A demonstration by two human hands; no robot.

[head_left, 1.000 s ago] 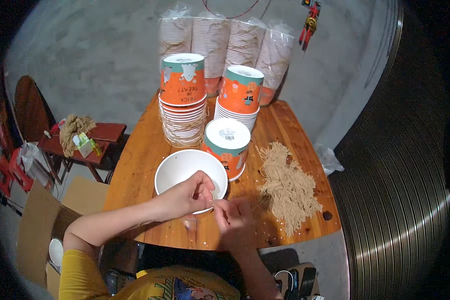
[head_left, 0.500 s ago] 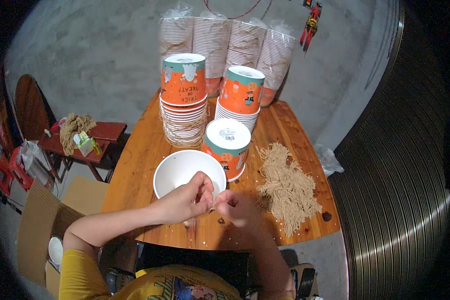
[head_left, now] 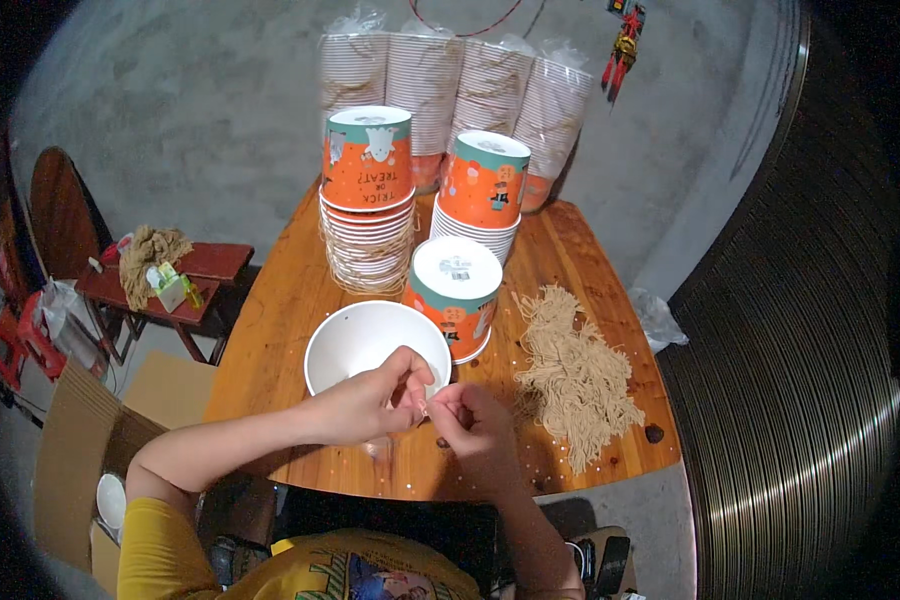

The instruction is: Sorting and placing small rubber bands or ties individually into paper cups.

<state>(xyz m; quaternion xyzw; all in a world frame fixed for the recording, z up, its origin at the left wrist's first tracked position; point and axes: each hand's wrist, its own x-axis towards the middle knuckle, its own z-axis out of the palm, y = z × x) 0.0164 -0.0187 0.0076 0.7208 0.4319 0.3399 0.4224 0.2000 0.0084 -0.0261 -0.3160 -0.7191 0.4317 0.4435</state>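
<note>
My left hand [head_left: 375, 403] is closed in a pinch, its forearm crossing the near edge of the wooden table. Beside it my right hand [head_left: 473, 428] pinches too, and the fingertips of both almost meet. Something tiny and pale is between them, too small to name. Just behind my hands a white paper bucket [head_left: 355, 335] stands with its mouth up, partly covered by my left hand. An upturned orange and green paper bucket [head_left: 455, 285] stands right behind it. To the right of my right hand lies a loose heap of tan strings [head_left: 575, 375].
Two stacks of upturned orange buckets [head_left: 368, 165] stand farther back, the left one with strings hanging around its rims. Tall plastic-wrapped bucket stacks [head_left: 420, 95] line the wall. A cardboard box [head_left: 75, 455] is at lower left, a red bench [head_left: 205, 262] beyond. Ridged metal shutter [head_left: 800, 380] at right.
My right hand has shifted slightly, its forearm swinging a little left, while both hands keep pinching together. The white bucket has moved very slightly left.
</note>
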